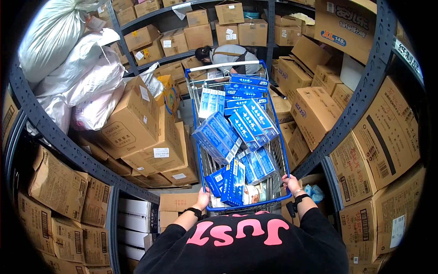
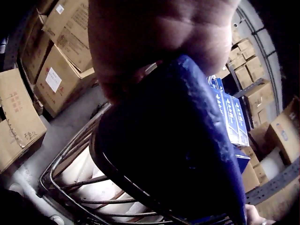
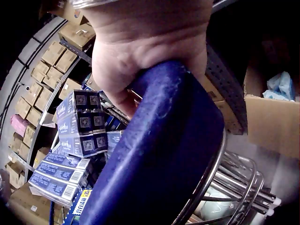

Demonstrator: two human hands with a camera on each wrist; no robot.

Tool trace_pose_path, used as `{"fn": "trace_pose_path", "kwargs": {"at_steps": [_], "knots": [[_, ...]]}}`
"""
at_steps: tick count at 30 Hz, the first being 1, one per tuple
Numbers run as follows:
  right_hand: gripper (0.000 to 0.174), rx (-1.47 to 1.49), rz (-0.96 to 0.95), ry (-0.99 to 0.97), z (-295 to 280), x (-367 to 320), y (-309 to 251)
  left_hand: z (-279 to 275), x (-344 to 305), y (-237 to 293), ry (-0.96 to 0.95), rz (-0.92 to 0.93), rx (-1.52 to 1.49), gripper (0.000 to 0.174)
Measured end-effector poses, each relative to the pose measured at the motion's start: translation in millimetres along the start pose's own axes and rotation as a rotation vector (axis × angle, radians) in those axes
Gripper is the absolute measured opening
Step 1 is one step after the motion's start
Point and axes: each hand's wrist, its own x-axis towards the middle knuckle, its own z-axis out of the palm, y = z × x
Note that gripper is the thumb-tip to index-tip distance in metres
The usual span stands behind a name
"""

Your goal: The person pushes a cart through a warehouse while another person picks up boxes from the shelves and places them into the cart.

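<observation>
A wire shopping cart with a blue rim (image 1: 248, 205) holds a pile of blue-and-white packs (image 1: 253, 124). At the rim's near left corner my left hand (image 1: 202, 199) grips the cart; at the near right corner my right hand (image 1: 291, 183) grips it too. The left wrist view shows the left hand (image 2: 161, 42) curled over the blue rim (image 2: 206, 112), its fingertips mostly hidden. In the right wrist view the right hand (image 3: 150, 44) wraps the blue rim (image 3: 154, 122), with packs (image 3: 82, 124) beyond it.
Cardboard boxes (image 1: 141, 123) and white sacks (image 1: 77, 68) line the left side. Shelf posts (image 1: 381, 59) and more boxes (image 1: 315, 109) stand on the right. A person in grey (image 1: 235, 57) bends down beyond the cart's far end.
</observation>
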Motion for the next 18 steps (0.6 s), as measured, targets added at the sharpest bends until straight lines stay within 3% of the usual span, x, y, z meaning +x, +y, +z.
{"fn": "trace_pose_path", "kwargs": {"at_steps": [18], "knots": [[0.007, -0.012, 0.005, 0.0, 3, -5, -5, -5, 4, -9, -0.022, 0.01, -0.008, 0.024]]}}
